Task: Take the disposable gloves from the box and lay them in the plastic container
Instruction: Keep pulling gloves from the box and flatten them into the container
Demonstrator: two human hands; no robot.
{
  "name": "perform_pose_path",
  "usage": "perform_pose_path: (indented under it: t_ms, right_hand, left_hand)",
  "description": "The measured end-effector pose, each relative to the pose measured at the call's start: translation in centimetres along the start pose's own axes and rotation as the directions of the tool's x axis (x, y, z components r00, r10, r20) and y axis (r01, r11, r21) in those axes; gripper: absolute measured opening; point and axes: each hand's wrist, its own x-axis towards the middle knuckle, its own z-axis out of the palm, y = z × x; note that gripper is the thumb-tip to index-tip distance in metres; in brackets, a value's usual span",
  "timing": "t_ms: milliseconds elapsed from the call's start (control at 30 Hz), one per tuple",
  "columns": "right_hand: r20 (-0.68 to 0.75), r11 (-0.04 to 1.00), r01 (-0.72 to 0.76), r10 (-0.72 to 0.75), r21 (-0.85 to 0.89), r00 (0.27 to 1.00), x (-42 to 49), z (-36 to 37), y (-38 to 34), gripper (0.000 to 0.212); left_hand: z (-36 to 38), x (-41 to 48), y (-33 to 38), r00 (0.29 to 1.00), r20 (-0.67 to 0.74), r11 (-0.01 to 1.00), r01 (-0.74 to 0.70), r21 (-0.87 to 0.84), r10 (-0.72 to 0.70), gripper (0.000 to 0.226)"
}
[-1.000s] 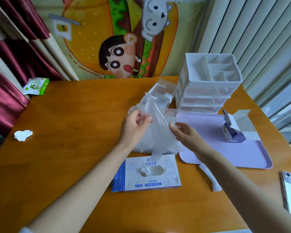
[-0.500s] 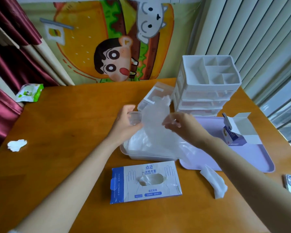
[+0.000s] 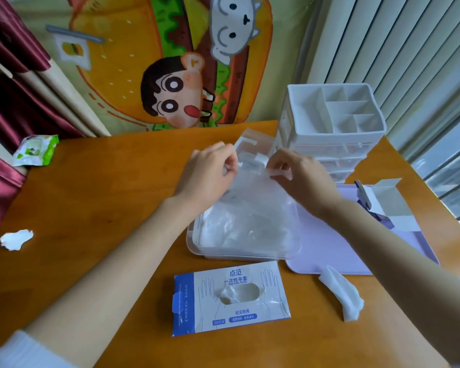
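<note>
Pinching glove (image 3: 252, 200) top corners, left hand (image 3: 210, 173), right hand (image 3: 304, 177), over plastic container (image 3: 237, 257)

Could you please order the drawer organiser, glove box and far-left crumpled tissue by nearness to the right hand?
1. Drawer organiser, just behind the right hand.
2. Glove box, at the table's near edge.
3. Crumpled tissue, far left.

glove box (image 3: 231, 298) before container (image 3: 246, 229) | tray (image 3: 329, 243) right

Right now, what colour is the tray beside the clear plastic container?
The tray is pale lilac, plain with no pattern; the head view shows it best.
</note>
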Motion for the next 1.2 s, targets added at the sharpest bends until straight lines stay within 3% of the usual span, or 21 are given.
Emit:
perform_pose_path:
  t_ms: [100, 167, 333, 433, 567, 700, 767, 800, 833, 867, 900, 967, 1033, 1133, 1200]
  right_hand:
    - [-0.229, 0.987, 0.146, -0.157, -0.061, 0.961, 0.0, -0.2, -0.4, 0.016]
    - [-0.222, 0.968, 0.21, -0.237, -0.136, 0.946, -0.5, 0.4, -0.1, 0.017]
    - [0.095, 0.963, 0.239, -0.228, -0.127, 0.969, -2.7, 5.2, 2.1, 0.033]
    - [0.317, 0.973, 0.196, -0.147, -0.126, 0.937, -3.6, 8.1, 2.8, 0.036]
    - [0.499, 0.987, 0.101, -0.024, -0.128, 0.866, -3.9, 10.4, 3.3, 0.039]
    - [0.67, 0.997, -0.027, 0.072, -0.077, 0.739, -3.6, 10.9, 3.7, 0.039]
    - [0.766, 0.99, -0.143, 0.103, -0.015, 0.635, -3.1, 10.2, 3.6, 0.044]
    - [0.771, 0.978, -0.206, 0.107, 0.031, 0.628, -2.8, 9.6, 3.5, 0.043]
    - [0.726, 0.966, -0.244, 0.106, 0.087, 0.68, -2.6, 9.2, 3.4, 0.038]
    - [0.621, 0.961, -0.24, 0.105, 0.138, 0.776, -2.5, 8.8, 3.2, 0.03]
    - [0.481, 0.968, -0.199, 0.103, 0.154, 0.87, -2.4, 8.7, 3.0, 0.021]
    - [0.292, 0.991, -0.101, 0.071, 0.09, 0.954, -2.3, 9.2, 2.7, 0.015]
    - [0.356, 0.999, -0.036, 0.047, -0.038, 0.933, -2.4, 10.4, 2.7, 0.02]
    - [0.548, 0.967, 0.042, 0.107, -0.253, 0.83, -2.5, 12.7, 3.7, 0.037]
    - [0.601, 0.936, 0.066, 0.168, -0.347, 0.782, -2.6, 13.9, 4.5, 0.05]
  left_hand:
    - [-0.1, 0.0, -0.1, 0.983, -0.153, 0.994, -0.1, 0.045, 0.105, 0.03]
    - [0.5, -0.8, -1.0, 0.986, -0.122, 0.991, -0.107, 0.083, 0.117, 0.029]
    - [4.3, -3.8, -4.2, 0.981, 0.171, 0.976, -0.121, 0.181, 0.09, 0.035]
    - [6.2, -4.8, -5.2, 0.919, 0.394, 0.95, -0.139, 0.28, 0.018, 0.026]
    - [7.5, -4.9, -5.5, 0.835, 0.548, 0.914, -0.186, 0.36, -0.046, 0.025]
    - [8.4, -4.7, -4.8, 0.699, 0.699, 0.871, -0.242, 0.427, -0.149, 0.027]
    - [8.2, -4.4, -4.6, 0.587, 0.774, 0.901, -0.166, 0.401, -0.236, 0.033]
    - [7.9, -4.2, -4.6, 0.542, 0.798, 0.92, -0.108, 0.377, -0.264, 0.037]
    - [7.8, -4.0, -4.5, 0.532, 0.802, 0.935, -0.052, 0.35, -0.27, 0.041]
    - [7.7, -3.7, -4.4, 0.573, 0.778, 0.947, -0.008, 0.32, -0.258, 0.043]
    - [7.7, -3.4, -4.3, 0.65, 0.723, 0.956, 0.021, 0.291, -0.235, 0.042]
    - [8.4, -3.1, -3.8, 0.792, 0.578, 0.966, 0.054, 0.252, -0.196, 0.037]
    - [9.8, -3.3, -3.7, 0.8, 0.57, 0.962, 0.033, 0.271, -0.188, 0.039]
    - [12.5, -4.0, -4.9, 0.633, 0.717, 0.903, -0.067, 0.425, -0.29, 0.06]
    - [13.6, -4.3, -5.7, 0.577, 0.741, 0.867, -0.107, 0.486, -0.344, 0.07]
